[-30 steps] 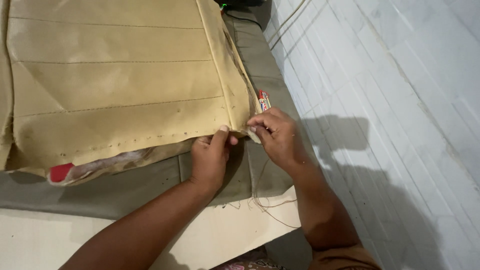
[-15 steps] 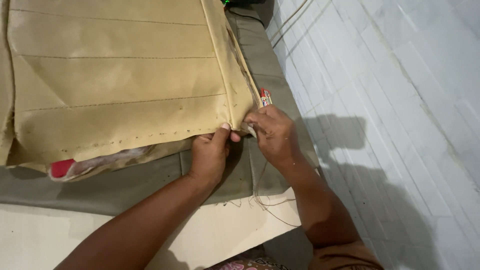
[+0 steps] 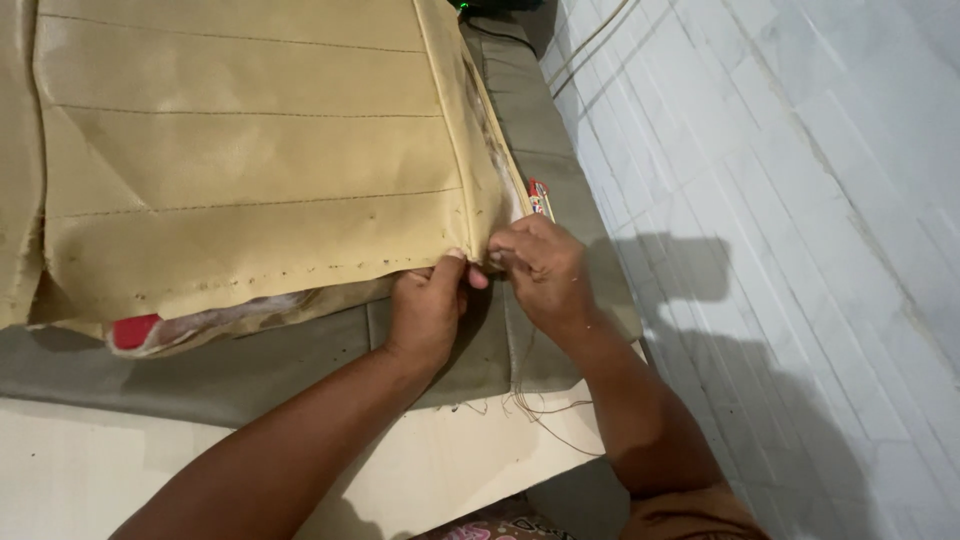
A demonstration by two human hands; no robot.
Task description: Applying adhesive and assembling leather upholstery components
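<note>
At the far left, the tan stitched cover (image 3: pixel 250 170) lies flat over a grey sheet (image 3: pixel 250 370), which rests on the pale counter (image 3: pixel 100 470). Its near edge shows a row of small holes where a seam seems to have been opened; along that edge the cover gapes, and red and pale lining (image 3: pixel 135 330) peeks out beneath. Judging by this, most of the near seam is already undone, and only the right corner is left.

At that corner, the left hand (image 3: pixel 428 305) pinches the cover's edge between thumb and fingers, holding it taut. Just beside it, touching, the right hand (image 3: pixel 540 270) is clenched on the corner, fingers curled around something too small to make out. Loose threads (image 3: pixel 535 410) trail below the wrists. A small red packet (image 3: pixel 540 198) lies just beyond the right hand, near the white tiled wall (image 3: pixel 780 250).
</note>
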